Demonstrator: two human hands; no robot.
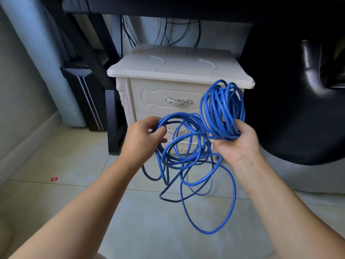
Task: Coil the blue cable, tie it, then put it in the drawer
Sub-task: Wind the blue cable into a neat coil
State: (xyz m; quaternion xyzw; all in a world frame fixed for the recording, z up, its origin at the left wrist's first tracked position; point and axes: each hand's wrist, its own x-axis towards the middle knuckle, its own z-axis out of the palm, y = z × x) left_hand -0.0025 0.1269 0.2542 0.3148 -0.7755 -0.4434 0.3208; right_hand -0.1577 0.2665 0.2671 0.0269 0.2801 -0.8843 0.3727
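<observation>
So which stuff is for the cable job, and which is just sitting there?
For the job: blue cable, partly coiled; left hand and right hand, both holding it; white cabinet with shut drawers.

Just lying about: red scrap on the floor; black chair; black wires behind the cabinet.

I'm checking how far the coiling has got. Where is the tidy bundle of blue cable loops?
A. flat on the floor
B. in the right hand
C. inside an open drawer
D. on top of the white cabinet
B: the right hand grips the coiled part of the blue cable, while the left hand holds looser loops.
</observation>
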